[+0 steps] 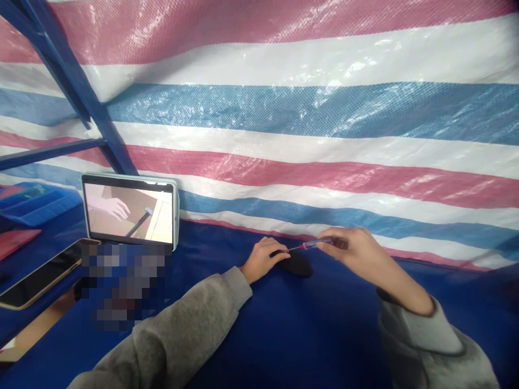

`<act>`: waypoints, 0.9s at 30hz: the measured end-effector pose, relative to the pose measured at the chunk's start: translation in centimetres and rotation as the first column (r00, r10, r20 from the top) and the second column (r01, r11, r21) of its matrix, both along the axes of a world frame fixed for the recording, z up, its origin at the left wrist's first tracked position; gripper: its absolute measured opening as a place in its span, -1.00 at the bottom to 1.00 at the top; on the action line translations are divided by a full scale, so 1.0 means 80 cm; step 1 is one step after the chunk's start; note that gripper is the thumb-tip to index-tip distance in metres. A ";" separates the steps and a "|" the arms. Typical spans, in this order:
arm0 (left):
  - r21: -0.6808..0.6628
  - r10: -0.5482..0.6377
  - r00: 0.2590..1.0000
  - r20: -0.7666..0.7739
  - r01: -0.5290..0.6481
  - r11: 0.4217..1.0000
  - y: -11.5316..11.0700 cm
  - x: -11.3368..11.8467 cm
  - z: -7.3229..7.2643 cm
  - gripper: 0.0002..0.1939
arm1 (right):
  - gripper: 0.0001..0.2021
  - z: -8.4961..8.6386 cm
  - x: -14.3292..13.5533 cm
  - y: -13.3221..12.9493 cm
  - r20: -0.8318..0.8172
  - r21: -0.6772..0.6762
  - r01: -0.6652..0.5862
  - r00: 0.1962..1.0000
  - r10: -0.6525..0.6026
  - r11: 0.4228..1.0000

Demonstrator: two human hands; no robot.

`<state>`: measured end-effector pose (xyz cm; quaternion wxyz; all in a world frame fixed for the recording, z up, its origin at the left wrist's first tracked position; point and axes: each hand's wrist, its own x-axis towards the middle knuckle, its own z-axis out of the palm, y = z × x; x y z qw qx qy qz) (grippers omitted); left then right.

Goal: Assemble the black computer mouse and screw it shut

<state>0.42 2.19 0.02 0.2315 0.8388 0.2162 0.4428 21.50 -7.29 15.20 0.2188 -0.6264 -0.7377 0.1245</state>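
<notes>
A screwdriver (312,244) with a clear handle and a red collar is gripped by my right hand (352,246). Its thin shaft points left, and the tip meets the fingertips of my left hand (265,259). Those left fingers are closed at the near-left end of a flat black oval object (298,263), which looks like a computer mouse. Dark material shows between thumb and fingers. The exact spot where the tip touches is too small to make out.
A tablet (130,210) stands upright at the left, its screen showing a hand and a hammer-like tool. In front lies a phone (44,273). A blue compartment tray (40,202) and a red flat item (18,243) sit far left. Striped sheeting (308,108) hangs behind the blue tabletop (292,335).
</notes>
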 end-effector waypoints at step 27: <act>0.079 0.015 0.997 -0.077 -0.009 0.997 0.000 0.000 -0.001 -0.69 | -0.80 -0.005 -0.006 0.000 -0.031 0.026 -0.056 0.998 0.057 0.998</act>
